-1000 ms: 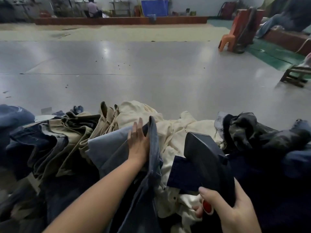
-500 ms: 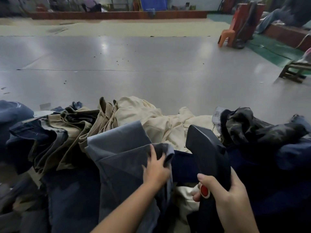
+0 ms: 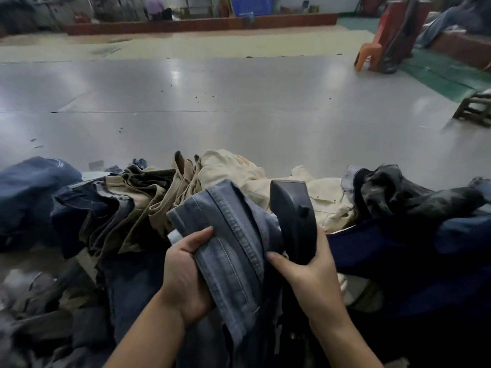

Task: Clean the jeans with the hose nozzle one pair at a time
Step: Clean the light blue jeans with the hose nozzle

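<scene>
Head view: no readable brand, label or writing anywhere.

Surface: wide grey glossy floor (image 3: 239, 102) runs ahead, tan matting beyond it, green strip at right. Orange plastic chair (image 3: 368, 53) far right, wooden stool (image 3: 473, 110) at right edge, blue crate (image 3: 251, 5) and a seated person (image 3: 154, 6) at the far wall.

Near edge: heap of garments. Khaki trousers (image 3: 148, 197) left of centre, cream trousers (image 3: 326, 197) centre, dark navy jeans (image 3: 398, 251) right, dark blue jeans (image 3: 29, 192) far left.

Left hand (image 3: 186, 277) grips a light blue jeans leg (image 3: 231, 251), thumb on top, fingers curled under, fabric lifted off the heap.

Right hand (image 3: 310, 277) grips the black hose nozzle (image 3: 292, 216), fingers wrapped round its lower body, head pointing up and away. Nozzle sits just beside the jeans leg's right edge, apparently touching the fabric.
</scene>
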Motion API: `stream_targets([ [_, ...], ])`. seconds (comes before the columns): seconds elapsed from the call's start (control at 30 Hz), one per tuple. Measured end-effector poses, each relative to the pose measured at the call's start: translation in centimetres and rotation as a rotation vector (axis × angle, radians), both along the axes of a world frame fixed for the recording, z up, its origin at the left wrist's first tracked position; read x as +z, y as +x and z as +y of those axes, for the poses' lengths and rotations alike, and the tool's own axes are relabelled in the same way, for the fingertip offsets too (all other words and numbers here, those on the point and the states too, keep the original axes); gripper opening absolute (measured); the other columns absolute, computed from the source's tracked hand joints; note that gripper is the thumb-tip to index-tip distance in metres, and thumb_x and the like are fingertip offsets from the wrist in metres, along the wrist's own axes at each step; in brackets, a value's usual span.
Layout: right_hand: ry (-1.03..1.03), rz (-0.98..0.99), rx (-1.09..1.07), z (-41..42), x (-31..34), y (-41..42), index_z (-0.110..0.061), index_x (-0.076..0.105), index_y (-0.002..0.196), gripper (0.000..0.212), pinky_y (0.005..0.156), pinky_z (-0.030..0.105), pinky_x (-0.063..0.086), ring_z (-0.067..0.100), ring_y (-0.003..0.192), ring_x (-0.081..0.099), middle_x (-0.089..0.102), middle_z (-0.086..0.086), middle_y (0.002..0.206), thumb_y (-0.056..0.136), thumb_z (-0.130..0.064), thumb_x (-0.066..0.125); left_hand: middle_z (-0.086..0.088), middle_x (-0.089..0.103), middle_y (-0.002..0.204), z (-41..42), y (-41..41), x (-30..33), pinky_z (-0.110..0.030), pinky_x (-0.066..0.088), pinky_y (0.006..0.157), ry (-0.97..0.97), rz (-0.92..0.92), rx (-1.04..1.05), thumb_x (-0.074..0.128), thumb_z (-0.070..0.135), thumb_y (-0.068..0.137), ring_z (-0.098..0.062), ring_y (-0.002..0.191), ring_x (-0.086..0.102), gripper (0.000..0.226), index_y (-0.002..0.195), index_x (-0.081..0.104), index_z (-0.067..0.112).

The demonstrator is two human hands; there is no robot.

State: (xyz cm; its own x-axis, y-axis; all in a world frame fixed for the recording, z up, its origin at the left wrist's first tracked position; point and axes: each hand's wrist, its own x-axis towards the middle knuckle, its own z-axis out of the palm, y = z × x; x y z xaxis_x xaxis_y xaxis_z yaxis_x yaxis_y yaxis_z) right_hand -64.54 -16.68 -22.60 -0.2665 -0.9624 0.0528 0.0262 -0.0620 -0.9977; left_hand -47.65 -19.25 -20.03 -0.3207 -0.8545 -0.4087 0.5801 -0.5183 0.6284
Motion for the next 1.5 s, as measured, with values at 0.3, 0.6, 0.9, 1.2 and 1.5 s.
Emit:
stream_targets([
  [0.3,-0.019,0.302,-0.129,0.7,-0.5,0.8,-0.031,0.054,0.126,0.066,0.069,0.001,0.042,-0.01,0.085,0.062,0.068,-0.023,0.087,0.063,-0.02,0.074,-0.028,0.07,0.096,2.6,-0.5,-1.1,-0.042,0.058,0.057,0.056,-0.129,0.029,0.053,0.028,0.067,-0.042,0.081,0.07,0.04,0.083,0.076,-0.001],
  [0.6,0.073,-0.274,-0.026,-0.3,0.5,-0.1,-0.016,0.063,0.092,0.038,0.053,0.022,0.052,0.009,0.063,0.067,0.071,-0.004,0.069,0.058,0.001,0.065,-0.026,0.07,0.09,1.4,-0.1,-1.4,-0.043,0.056,0.063,0.205,-0.102,-0.051,0.05,0.018,0.068,-0.038,0.072,0.069,0.039,0.093,0.069,-0.005],
  [0.9,0.245,-0.524,0.243,-0.6,1.2,-1.2,0.006,0.062,0.107,0.049,0.058,0.032,0.057,0.025,0.067,0.067,0.067,0.017,0.08,0.058,0.0,0.066,-0.019,0.073,0.097,1.5,0.0,-0.8,-0.033,0.058,0.062,0.037,-0.098,-0.106,0.078,0.03,0.064,-0.028,0.084,0.072,0.031,0.087,0.078,0.008],
  [1.2,0.021,-0.214,0.319,-0.1,1.4,-0.8,-0.029,0.07,0.087,0.04,0.067,0.026,0.056,0.018,0.079,0.072,0.073,0.0,0.08,0.062,0.001,0.076,-0.021,0.072,0.095,1.8,2.4,-0.5,-0.038,0.058,0.055,0.047,-0.121,0.078,0.058,0.026,0.075,-0.032,0.081,0.072,0.034,0.084,0.077,-0.001],
  [1.5,0.223,0.001,0.65,1.6,2.1,-2.2,-0.04,0.068,0.097,0.056,0.05,0.025,0.052,0.026,0.058,0.064,0.067,0.015,0.07,0.055,-0.003,0.071,-0.017,0.069,0.066,1.8,6.4,-2.1,-0.035,0.055,0.048,-0.052,-0.347,0.342,0.053,0.003,0.06,-0.03,0.06,0.069,0.022,0.064,0.074,0.004],
])
